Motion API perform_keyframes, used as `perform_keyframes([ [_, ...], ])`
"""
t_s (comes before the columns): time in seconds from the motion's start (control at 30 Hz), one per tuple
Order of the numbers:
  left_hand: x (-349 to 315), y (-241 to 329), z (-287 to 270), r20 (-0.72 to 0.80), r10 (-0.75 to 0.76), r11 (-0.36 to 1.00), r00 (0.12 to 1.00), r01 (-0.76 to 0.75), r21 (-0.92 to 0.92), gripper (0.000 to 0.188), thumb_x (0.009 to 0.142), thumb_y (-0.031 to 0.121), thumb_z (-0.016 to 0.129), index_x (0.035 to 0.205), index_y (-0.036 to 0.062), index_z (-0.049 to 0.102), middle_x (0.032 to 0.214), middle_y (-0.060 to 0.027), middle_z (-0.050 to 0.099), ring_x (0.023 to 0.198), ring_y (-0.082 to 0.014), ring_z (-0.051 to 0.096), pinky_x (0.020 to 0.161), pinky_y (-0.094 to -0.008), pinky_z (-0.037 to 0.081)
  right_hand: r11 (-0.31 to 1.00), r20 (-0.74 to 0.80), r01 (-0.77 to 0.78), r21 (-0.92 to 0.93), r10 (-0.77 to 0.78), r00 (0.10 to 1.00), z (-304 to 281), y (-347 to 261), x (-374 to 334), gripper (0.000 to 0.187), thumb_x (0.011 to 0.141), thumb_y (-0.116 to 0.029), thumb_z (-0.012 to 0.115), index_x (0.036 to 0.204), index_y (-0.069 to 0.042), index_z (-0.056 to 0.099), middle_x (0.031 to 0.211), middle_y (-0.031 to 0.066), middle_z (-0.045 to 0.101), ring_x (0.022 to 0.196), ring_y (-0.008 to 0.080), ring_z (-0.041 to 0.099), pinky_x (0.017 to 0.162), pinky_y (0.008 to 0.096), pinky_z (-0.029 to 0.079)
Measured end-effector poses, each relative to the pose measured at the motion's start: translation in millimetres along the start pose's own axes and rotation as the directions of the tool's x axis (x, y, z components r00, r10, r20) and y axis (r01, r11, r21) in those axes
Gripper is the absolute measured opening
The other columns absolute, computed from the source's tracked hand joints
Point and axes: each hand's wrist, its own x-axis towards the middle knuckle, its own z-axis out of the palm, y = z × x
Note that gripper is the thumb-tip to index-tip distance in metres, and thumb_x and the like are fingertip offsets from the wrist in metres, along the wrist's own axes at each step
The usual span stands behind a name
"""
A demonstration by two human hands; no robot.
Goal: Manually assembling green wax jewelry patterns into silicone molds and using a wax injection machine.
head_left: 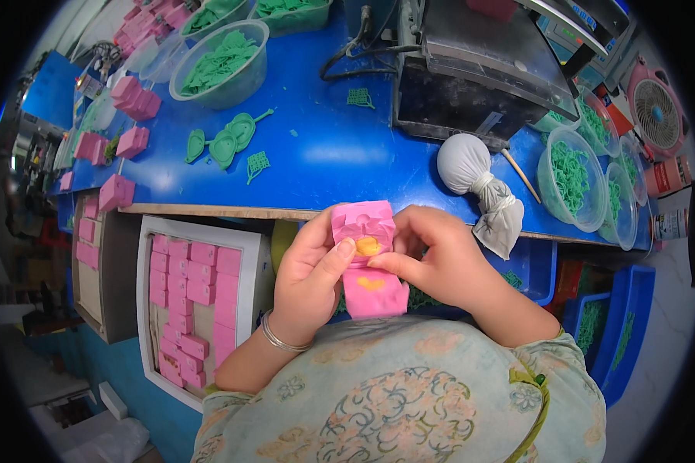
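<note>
Running lengthwise fore-and-aft, pink mold (364,275)

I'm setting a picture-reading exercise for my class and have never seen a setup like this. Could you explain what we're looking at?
There is no robot here, only a person working bare-handed. The single picture comes from a camera on the person's head, looking down; its wide fisheye lens bends straight edges. The left hand and right hand hold a pink block that looks opened out, with a yellow piece showing in it. On the blue table are a clear bowl of green pieces, a tied cloth bundle and a dark machine. To the left, a white-rimmed tray holds more pink blocks.
</note>
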Motion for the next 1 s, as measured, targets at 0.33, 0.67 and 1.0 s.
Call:
perform_keyframes([
  [0.33, 6.1, 3.8, 3.2, 0.089, 0.103, 0.995, 0.991, -0.102, -0.005, 0.045, 0.088, 0.007, 0.048, 0.129, -0.0022, 0.033, 0.127, -0.0133, 0.042, 0.116, -0.0194, 0.043, 0.097, -0.0315, 0.035, 0.951, -0.228, 0.309, -0.026, -0.306, 0.924, 6.4, 0.3, -0.1, 0.032, 0.072, -0.009, 0.07, 0.098, -0.001, 0.054, 0.081, 0.007, 0.053, 0.066, 0.0136, 0.052, 0.057, 0.0241, 0.044],
  [0.67, 2.6, -1.4, 0.0, 0.058, 0.149, 0.955, 0.987, -0.159, 0.252, 0.046, 0.081, 0.005, 0.063, 0.122, -0.0003, 0.044, 0.119, -0.0107, 0.049, 0.109, -0.017, 0.048, 0.094, -0.0318, 0.039, 0.903, -0.169, 0.062, 0.426, 0.012, 0.986, 8.3, -5.8, -0.7, 0.027, 0.075, -0.01, 0.071, 0.087, -0.001, 0.049, 0.078, 0.0055, 0.057, 0.065, 0.0064, 0.054, 0.058, 0.0202, 0.045],
  [1.0, -0.2, -6.8, -9.4, 0.114, 0.129, 0.974, 0.985, -0.147, 0.173, 0.05, 0.079, 0.02, 0.067, 0.119, -0.0008, 0.047, 0.113, -0.0125, 0.051, 0.106, -0.0217, 0.05, 0.093, -0.035, 0.04, 0.956, -0.058, 0.231, 0.179, -0.225, 0.973, -0.8, 3.5, 0.2, 0.043, 0.073, -0.019, 0.073, 0.105, -0.001, 0.051, 0.109, 0.0076, 0.047, 0.09, 0.0099, 0.047, 0.076, 0.0239, 0.038],
])
